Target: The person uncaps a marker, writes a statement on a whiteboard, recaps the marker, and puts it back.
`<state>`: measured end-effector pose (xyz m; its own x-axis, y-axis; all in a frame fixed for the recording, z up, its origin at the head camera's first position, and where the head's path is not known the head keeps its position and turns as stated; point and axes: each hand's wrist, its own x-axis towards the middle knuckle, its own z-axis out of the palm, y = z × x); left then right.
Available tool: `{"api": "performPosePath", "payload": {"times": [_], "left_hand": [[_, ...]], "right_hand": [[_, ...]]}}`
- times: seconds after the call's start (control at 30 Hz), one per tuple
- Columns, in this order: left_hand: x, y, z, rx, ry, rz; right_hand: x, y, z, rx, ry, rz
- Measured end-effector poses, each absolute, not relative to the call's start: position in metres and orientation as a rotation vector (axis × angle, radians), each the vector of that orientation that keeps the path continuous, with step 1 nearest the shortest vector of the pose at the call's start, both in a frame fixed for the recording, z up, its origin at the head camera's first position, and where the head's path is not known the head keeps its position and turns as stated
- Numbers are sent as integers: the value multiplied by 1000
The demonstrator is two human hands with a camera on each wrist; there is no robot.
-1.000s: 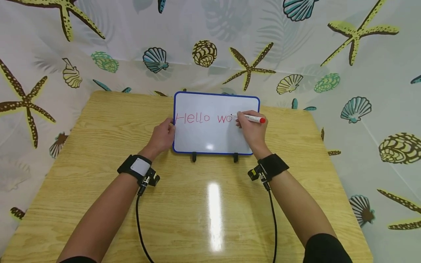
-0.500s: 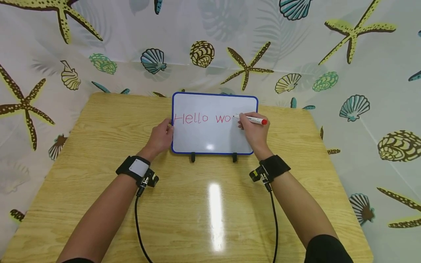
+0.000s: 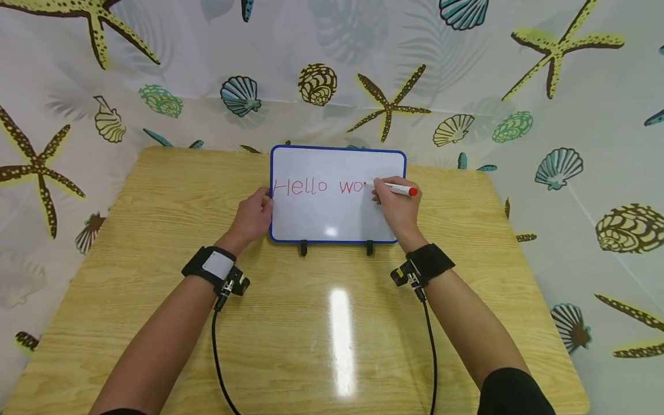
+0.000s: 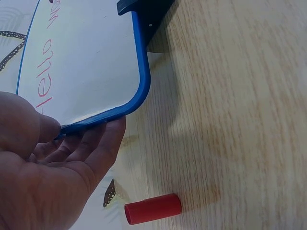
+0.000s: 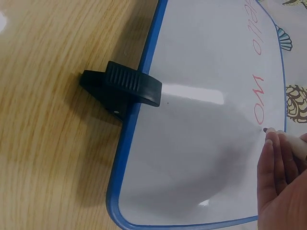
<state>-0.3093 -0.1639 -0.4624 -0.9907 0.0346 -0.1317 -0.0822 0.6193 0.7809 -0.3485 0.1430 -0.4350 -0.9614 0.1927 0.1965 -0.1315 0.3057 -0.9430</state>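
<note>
A whiteboard (image 3: pixel 332 216) with a blue frame stands tilted back on the table, "Hello wo" written across it in red. My left hand (image 3: pixel 252 216) grips its left edge; in the left wrist view the thumb lies at the front and the fingers (image 4: pixel 108 141) go behind the frame. The right hand (image 3: pixel 399 207) pinches a white marker (image 3: pixel 396 188) with a red end. Its dark tip is right at the board, just right of the "o". In the right wrist view my fingers hide much of the marker (image 5: pixel 293 145).
Black stand clips (image 5: pixel 134 85) hold the board's lower edge. A red marker cap (image 4: pixel 152 209) lies on the wooden table (image 3: pixel 290 334), beyond the left hand. Behind the table hangs a white cloth (image 3: pixel 285 52) printed with shells and starfish. Cables run from both wrist cameras.
The right hand with the marker shifts slightly right of the "o", then a little back left. My left hand keeps its grip on the board. The head view drifts slightly.
</note>
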Motion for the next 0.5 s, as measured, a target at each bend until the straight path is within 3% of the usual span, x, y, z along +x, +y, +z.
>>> {"api": "performPosePath", "payload": {"times": [0.5], "left_hand": [[-308, -164, -463, -26, 2718, 1310]], "right_hand": [[-346, 145, -437, -61, -2339, 1688]]}}
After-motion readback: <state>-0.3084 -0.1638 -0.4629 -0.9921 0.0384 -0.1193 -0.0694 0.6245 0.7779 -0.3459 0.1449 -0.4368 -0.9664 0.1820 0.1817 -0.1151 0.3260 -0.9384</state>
